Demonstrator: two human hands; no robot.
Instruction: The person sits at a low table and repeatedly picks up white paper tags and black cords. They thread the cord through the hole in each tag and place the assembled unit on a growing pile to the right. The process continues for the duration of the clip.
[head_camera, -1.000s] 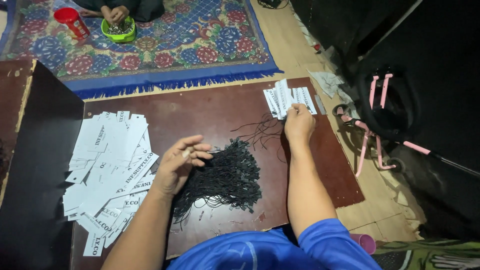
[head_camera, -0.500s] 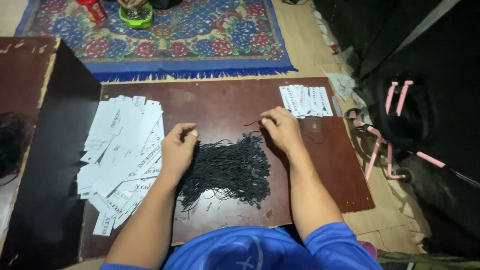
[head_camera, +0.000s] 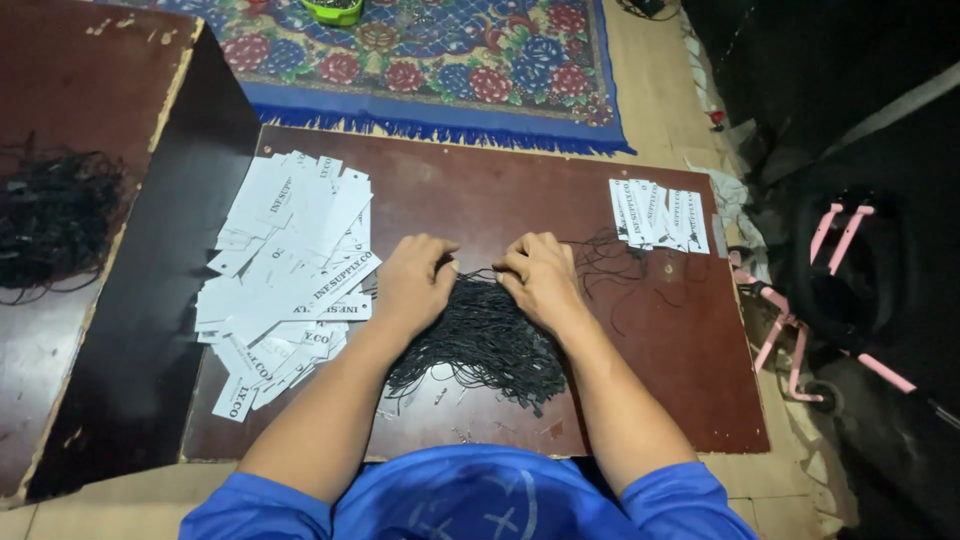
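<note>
At the frame's centre, the heap of black strings is pinched at its top edge by the curled fingers of the left hand and right hand, seemingly to separate strands, with white paper tags fanned at left within reach.

home floor workspace | patterned rug | low brown board | pink stroller frame

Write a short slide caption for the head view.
Both hands, left hand and right hand, pinch black strings beside white tags.
</note>
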